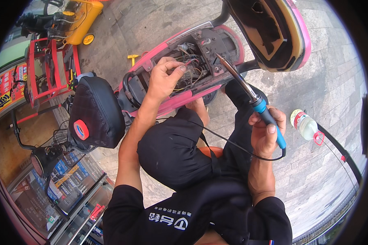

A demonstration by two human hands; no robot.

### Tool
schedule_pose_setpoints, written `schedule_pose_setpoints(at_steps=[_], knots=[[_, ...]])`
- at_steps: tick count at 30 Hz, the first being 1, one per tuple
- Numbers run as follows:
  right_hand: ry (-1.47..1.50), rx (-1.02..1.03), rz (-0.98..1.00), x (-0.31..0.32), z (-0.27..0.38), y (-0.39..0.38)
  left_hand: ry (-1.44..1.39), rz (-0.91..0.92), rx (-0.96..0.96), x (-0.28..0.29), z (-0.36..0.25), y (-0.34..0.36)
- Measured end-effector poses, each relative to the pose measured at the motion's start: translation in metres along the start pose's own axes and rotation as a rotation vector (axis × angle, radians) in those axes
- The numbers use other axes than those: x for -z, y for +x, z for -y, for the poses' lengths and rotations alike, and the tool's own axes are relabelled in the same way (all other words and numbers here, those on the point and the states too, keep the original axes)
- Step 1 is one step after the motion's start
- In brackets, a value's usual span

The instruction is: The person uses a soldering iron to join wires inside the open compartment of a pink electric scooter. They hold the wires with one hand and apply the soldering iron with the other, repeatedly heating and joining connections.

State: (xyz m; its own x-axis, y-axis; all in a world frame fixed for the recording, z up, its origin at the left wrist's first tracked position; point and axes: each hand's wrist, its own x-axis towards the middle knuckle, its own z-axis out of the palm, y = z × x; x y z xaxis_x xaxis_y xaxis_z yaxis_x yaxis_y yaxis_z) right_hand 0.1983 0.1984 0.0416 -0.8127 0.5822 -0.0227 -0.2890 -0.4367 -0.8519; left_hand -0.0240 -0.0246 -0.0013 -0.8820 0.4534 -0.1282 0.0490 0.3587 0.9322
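My left hand (166, 77) pinches a thin wire among the tangled wires (192, 71) inside the open body of a pink scooter (173, 104). My right hand (268, 130) grips a blue-handled soldering iron (249, 94), its metal tip raised toward the upper left, over the scooter's dark deck, with its black cord looping down and leftward. A black padded seat (96, 110) at the left carries a red tape roll (81, 130). The scooter's raised front panel (270, 28) is at top right.
A yellow compressor (79, 24) and red metal frame (45, 69) stand upper left. A yellow tool (132, 58) lies on paving (126, 28). A large plastic bottle (304, 124) and a curved black hose (337, 149) are at right. A glass cabinet (41, 204) is lower left.
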Motion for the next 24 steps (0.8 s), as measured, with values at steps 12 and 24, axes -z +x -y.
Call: schedule_pose_setpoints(at_steps=[12,24], knots=[[-0.017,-0.009,-0.024,0.002,-0.001,0.001,-0.275,0.117,0.27,-0.001,-0.006,0.003],[-0.039,-0.041,-0.036,0.002,0.001,0.0,-0.052,0.212,0.229,0.002,-0.012,0.007]])
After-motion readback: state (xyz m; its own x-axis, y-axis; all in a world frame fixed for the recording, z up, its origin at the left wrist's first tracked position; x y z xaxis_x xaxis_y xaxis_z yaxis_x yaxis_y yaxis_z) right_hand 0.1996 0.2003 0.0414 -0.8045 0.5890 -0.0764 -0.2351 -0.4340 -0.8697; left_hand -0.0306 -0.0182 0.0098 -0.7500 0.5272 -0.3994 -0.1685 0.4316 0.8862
